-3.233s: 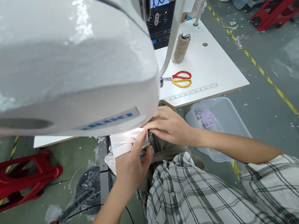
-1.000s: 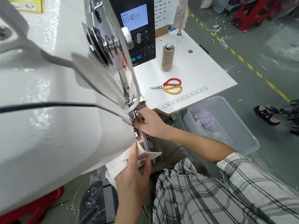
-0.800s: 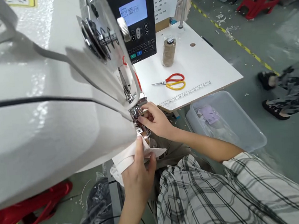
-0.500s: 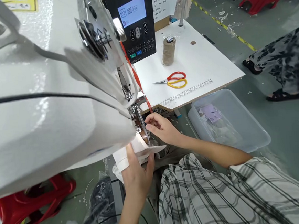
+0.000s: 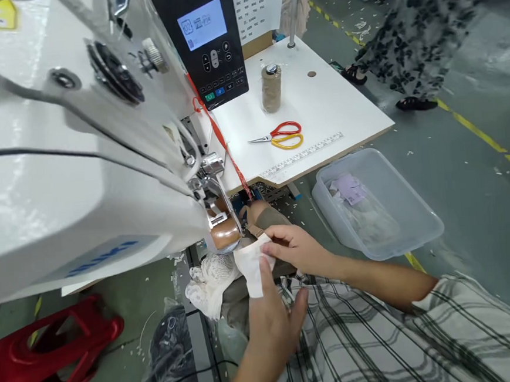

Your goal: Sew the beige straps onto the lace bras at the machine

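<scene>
Here (machine (image 5: 137, 206) marked JUKI), the right hand (image 5: 301, 251) pinches white fabric (image 5: 251, 265); left hand (image 5: 272, 328), thumb spread, touches it.

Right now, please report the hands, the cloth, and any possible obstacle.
Left hand touching white cloth, thumb apart; right hand pinching its edge. Sewing machine and lace fabric close on the left. Scissors farther off, on the table.

White table (image 5: 336, 105) — scissors (image 5: 286, 136), thread spool (image 5: 271, 88), ruler (image 5: 305, 154).

Red and yellow scissor handles (image 5: 286, 135).
</scene>
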`<state>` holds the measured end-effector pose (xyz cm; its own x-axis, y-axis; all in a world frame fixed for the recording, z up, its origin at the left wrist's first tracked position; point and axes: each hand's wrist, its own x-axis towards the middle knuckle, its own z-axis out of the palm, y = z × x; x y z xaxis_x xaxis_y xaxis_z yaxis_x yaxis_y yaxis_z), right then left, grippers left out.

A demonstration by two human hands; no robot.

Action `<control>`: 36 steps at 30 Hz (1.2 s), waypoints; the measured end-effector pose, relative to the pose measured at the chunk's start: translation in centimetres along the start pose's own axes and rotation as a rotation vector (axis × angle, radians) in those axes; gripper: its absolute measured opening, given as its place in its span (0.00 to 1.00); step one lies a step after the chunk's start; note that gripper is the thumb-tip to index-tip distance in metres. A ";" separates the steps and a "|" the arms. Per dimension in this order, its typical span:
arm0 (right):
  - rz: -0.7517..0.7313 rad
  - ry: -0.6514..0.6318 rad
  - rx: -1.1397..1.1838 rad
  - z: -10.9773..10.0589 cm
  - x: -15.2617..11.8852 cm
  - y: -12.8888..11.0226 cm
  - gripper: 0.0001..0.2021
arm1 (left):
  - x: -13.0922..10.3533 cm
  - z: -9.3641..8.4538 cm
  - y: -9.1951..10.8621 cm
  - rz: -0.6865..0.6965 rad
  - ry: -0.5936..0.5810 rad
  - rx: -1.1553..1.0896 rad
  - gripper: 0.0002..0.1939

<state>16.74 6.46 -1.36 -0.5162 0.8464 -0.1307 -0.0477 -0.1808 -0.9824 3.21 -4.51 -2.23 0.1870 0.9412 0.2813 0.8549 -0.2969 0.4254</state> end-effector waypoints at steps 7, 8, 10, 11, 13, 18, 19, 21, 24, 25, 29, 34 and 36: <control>0.134 -0.290 0.081 -1.8 -0.3 -0.6 0.22 | 3.0 -4.9 -1.6 0.162 0.098 -0.156 0.19; 0.096 -0.370 0.006 -1.9 -0.2 -1.0 0.21 | 3.7 -5.2 -1.8 0.207 0.045 -0.119 0.18; -0.036 -0.486 -0.272 -1.9 -0.1 -1.5 0.18 | 4.7 -5.0 -2.4 0.187 -0.100 -0.051 0.14; -0.130 -0.501 -0.470 -1.8 -0.1 -1.5 0.16 | 5.0 -4.7 -2.8 0.107 -0.177 -0.038 0.16; -0.344 -0.421 -0.882 -1.5 0.0 -1.2 0.14 | 5.3 -3.9 -3.8 -0.148 -0.329 -0.137 0.22; -0.702 -0.158 -1.298 -1.0 0.8 1.7 0.17 | 5.1 -2.1 -5.3 -0.768 -0.535 -1.125 0.21; -0.730 -0.132 -1.297 -1.0 1.0 2.2 0.17 | 4.9 -1.8 -5.3 -0.842 -0.527 -1.276 0.21; -0.764 -0.092 -1.257 -1.2 1.2 3.1 0.15 | 4.5 -1.4 -5.1 -0.921 -0.496 -1.437 0.22; -0.787 0.049 -1.122 -1.0 0.8 3.6 0.10 | 3.7 -1.0 -4.7 -0.902 -0.378 -1.415 0.24; -0.789 0.127 -1.057 -0.7 0.6 3.6 0.10 | 3.4 -1.0 -4.6 -0.876 -0.325 -1.363 0.24; -0.751 0.225 -0.853 0.5 0.0 3.8 0.08 | 2.8 -1.4 -4.6 -0.745 -0.178 -1.100 0.21; -0.603 0.138 -0.857 1.4 0.5 3.8 0.08 | 2.8 -1.7 -4.9 -0.632 -0.101 -0.834 0.15; -0.619 0.133 -0.846 1.7 0.7 3.9 0.07 | 2.8 -1.6 -4.9 -0.607 -0.085 -0.808 0.14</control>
<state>14.74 5.49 -5.01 -0.5055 0.7287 0.4621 0.3673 0.6663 -0.6490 -1.23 -0.64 -2.15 -0.1095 0.9681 -0.2251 0.2394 0.2455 0.9394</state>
